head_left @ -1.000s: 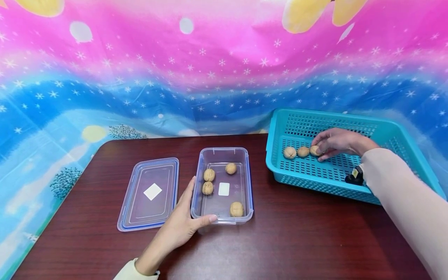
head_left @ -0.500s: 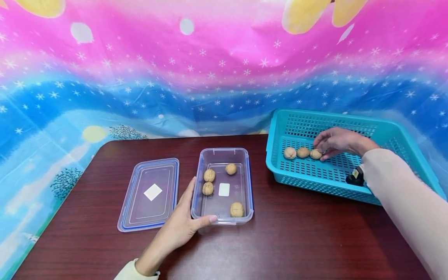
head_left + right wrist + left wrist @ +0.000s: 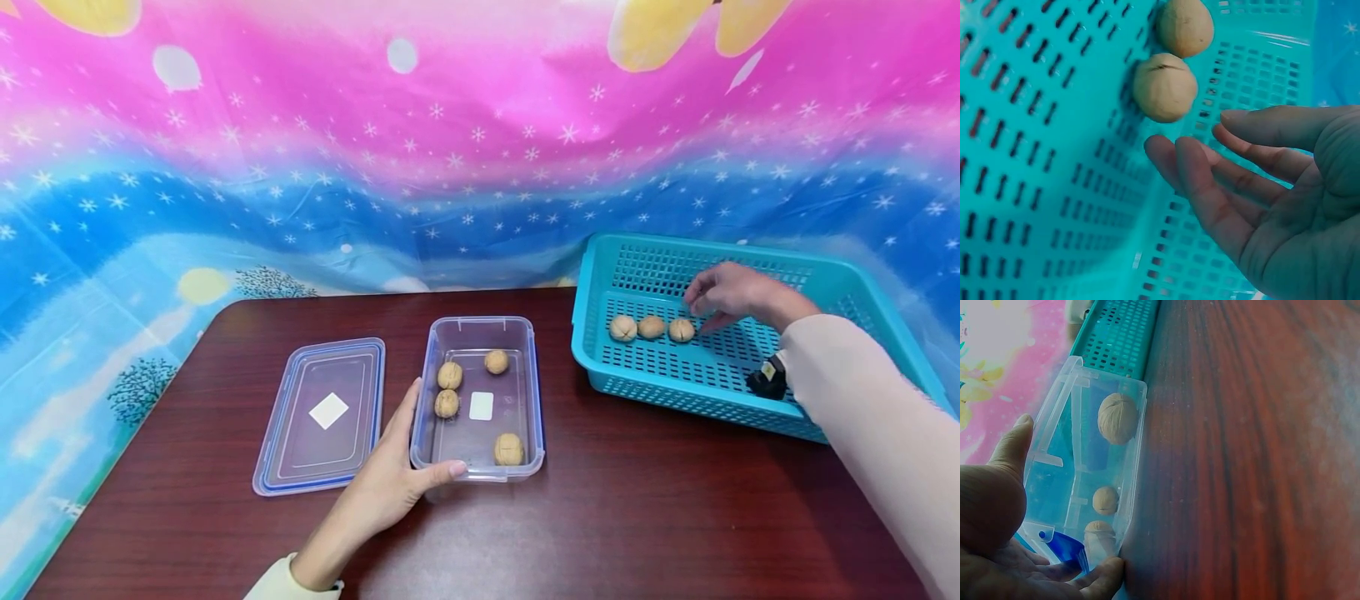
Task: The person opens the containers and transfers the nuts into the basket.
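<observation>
A clear plastic container [image 3: 482,336] with blue-trimmed sides holds several walnuts [image 3: 508,449] and a white label. My left hand [image 3: 390,483] grips its near left corner, thumb at the front rim and fingers along the left wall. In the left wrist view, fingertips [image 3: 1107,579] sit by a blue clip. My right hand [image 3: 731,293] hovers inside a teal basket [image 3: 690,398], fingers loosely bent, holding nothing. Three walnuts lie in a row there; the right-hand walnut [image 3: 681,331] is just left of my fingertips. The right wrist view shows a walnut [image 3: 1165,87] apart from the hand.
A clear lid [image 3: 296,446] with a blue seal and a white label lies left of the container on the dark wooden table [image 3: 600,517]. Behind the table hangs a pink and blue patterned cloth [image 3: 480,167]. The basket stands at the right, against the cloth.
My right hand has let go of the right-hand walnut and drawn back up and right. That walnut shifted slightly right, staying in the row. My left hand and the container have stayed put.
</observation>
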`<state>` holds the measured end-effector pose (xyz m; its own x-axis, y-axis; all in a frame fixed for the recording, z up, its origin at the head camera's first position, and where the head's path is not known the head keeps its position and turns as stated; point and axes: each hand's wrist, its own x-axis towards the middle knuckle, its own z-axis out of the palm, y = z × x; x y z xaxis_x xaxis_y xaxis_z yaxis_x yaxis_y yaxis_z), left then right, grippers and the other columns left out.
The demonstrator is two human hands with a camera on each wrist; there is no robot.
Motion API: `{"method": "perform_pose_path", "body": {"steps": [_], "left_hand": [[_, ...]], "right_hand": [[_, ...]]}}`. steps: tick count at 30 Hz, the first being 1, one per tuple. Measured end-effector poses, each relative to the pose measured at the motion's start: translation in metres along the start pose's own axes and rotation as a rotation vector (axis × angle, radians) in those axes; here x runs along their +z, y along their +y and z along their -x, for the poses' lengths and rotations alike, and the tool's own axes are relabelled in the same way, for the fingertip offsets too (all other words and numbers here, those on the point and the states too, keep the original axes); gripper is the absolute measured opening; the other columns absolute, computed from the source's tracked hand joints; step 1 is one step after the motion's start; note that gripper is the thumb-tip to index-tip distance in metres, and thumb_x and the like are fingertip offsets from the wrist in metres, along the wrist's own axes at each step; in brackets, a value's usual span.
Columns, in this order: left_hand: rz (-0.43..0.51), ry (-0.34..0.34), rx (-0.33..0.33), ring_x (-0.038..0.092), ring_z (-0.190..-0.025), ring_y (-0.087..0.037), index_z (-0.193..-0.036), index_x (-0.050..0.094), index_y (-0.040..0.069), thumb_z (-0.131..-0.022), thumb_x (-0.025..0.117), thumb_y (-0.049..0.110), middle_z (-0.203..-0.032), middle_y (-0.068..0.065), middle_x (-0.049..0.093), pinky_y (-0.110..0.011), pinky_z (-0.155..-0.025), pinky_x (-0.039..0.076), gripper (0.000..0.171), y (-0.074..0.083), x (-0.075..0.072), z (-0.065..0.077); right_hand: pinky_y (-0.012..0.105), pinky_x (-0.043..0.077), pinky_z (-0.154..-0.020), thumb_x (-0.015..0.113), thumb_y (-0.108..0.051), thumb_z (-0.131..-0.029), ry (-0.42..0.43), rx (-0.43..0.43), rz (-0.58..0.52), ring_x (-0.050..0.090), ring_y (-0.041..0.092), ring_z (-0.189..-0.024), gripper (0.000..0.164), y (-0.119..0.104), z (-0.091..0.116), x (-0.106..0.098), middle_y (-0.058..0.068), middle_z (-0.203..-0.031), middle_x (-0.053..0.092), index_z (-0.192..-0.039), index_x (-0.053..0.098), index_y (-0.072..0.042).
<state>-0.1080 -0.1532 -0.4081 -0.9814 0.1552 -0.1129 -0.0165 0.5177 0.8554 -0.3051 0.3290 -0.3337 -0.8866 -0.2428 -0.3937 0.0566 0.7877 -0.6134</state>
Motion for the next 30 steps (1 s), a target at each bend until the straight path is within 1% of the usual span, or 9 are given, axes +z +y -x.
{"method": "perform_pose_path", "body": {"steps": [3, 7, 10, 14, 17, 19, 22, 26, 30], "left_hand": [[0.000, 0.002, 0.002, 0.023, -0.159, -0.035, -0.170, 0.007, 0.021, -0.085, 0.088, 0.040, -0.176, -0.011, 0.017, -0.064, -0.125, 0.022, 0.119, 0.000, 0.000, 0.000], [0.004, 0.001, 0.001, 0.024, -0.158, -0.036, -0.170, 0.007, 0.019, -0.085, 0.088, 0.039, -0.176, -0.012, 0.017, -0.063, -0.125, 0.023, 0.119, -0.001, 0.000, 0.000], [0.010, 0.000, 0.000, 0.025, -0.158, -0.036, -0.170, 0.007, 0.018, -0.085, 0.088, 0.038, -0.175, -0.012, 0.017, -0.062, -0.125, 0.023, 0.119, -0.001, 0.000, 0.000], [0.011, -0.002, -0.001, 0.024, -0.158, -0.036, -0.170, 0.007, 0.018, -0.085, 0.088, 0.038, -0.175, -0.012, 0.017, -0.062, -0.125, 0.023, 0.119, -0.001, 0.000, 0.000], [0.010, -0.002, 0.000, 0.024, -0.158, -0.036, -0.170, 0.007, 0.019, -0.085, 0.088, 0.038, -0.175, -0.013, 0.016, -0.063, -0.125, 0.022, 0.119, -0.001, 0.000, 0.000], [0.009, -0.002, 0.001, 0.023, -0.159, -0.035, -0.170, 0.007, 0.020, -0.085, 0.088, 0.038, -0.176, -0.013, 0.016, -0.063, -0.126, 0.022, 0.119, -0.001, 0.000, 0.000], [0.011, -0.002, 0.001, 0.023, -0.159, -0.035, -0.170, 0.006, 0.021, -0.085, 0.088, 0.038, -0.176, -0.013, 0.016, -0.063, -0.126, 0.022, 0.120, -0.001, 0.000, 0.000], [0.012, -0.003, 0.000, 0.023, -0.159, -0.035, -0.170, 0.006, 0.022, -0.085, 0.088, 0.039, -0.176, -0.012, 0.016, -0.064, -0.126, 0.022, 0.120, -0.001, 0.000, 0.000], [0.013, -0.003, -0.001, 0.022, -0.159, -0.035, -0.170, 0.006, 0.022, -0.085, 0.088, 0.038, -0.176, -0.012, 0.016, -0.063, -0.126, 0.021, 0.120, -0.001, 0.000, 0.000]], "right_hand": [[0.047, 0.062, -0.088, 0.051, -0.004, -0.107, 0.022, -0.011, 0.022, 0.074, 0.037, -0.100, 0.036, -0.007, 0.005, -0.006, 0.041, -0.138, 0.050, -0.137, 0.047, 0.017], [0.047, 0.062, -0.090, 0.051, -0.007, -0.107, 0.050, -0.042, 0.057, 0.073, 0.029, -0.099, 0.037, -0.020, 0.011, -0.010, 0.034, -0.132, 0.059, -0.138, 0.049, 0.013], [0.044, 0.062, -0.089, 0.054, -0.009, -0.107, 0.068, -0.073, 0.053, 0.071, 0.022, -0.098, 0.038, -0.034, 0.017, -0.011, 0.029, -0.132, 0.062, -0.140, 0.051, 0.010], [0.039, 0.062, -0.087, 0.058, -0.010, -0.107, 0.084, -0.117, 0.050, 0.070, 0.021, -0.101, 0.038, -0.058, 0.027, -0.007, 0.026, -0.134, 0.063, -0.141, 0.053, 0.007], [0.038, 0.062, -0.086, 0.060, -0.012, -0.106, 0.096, -0.152, 0.084, 0.070, 0.023, -0.105, 0.037, -0.077, 0.035, 0.000, 0.024, -0.135, 0.063, -0.139, 0.056, 0.004], [0.040, 0.062, -0.087, 0.062, -0.012, -0.105, 0.103, -0.183, 0.101, 0.070, 0.025, -0.106, 0.036, -0.088, 0.040, 0.006, 0.024, -0.136, 0.063, -0.138, 0.058, 0.003], [0.046, 0.061, -0.090, 0.063, -0.011, -0.104, 0.109, -0.230, 0.123, 0.070, 0.028, -0.108, 0.036, -0.105, 0.048, 0.018, 0.022, -0.136, 0.064, -0.137, 0.060, 0.001], [0.055, 0.055, -0.095, 0.065, -0.014, -0.103, 0.103, -0.280, 0.152, 0.065, 0.031, -0.116, 0.034, -0.121, 0.056, 0.034, 0.016, -0.136, 0.065, -0.135, 0.064, -0.005], [0.052, 0.054, -0.093, 0.066, -0.016, -0.103, 0.089, -0.312, 0.133, 0.064, 0.028, -0.117, 0.032, -0.131, 0.063, 0.047, 0.012, -0.135, 0.066, -0.134, 0.065, -0.009]]}}
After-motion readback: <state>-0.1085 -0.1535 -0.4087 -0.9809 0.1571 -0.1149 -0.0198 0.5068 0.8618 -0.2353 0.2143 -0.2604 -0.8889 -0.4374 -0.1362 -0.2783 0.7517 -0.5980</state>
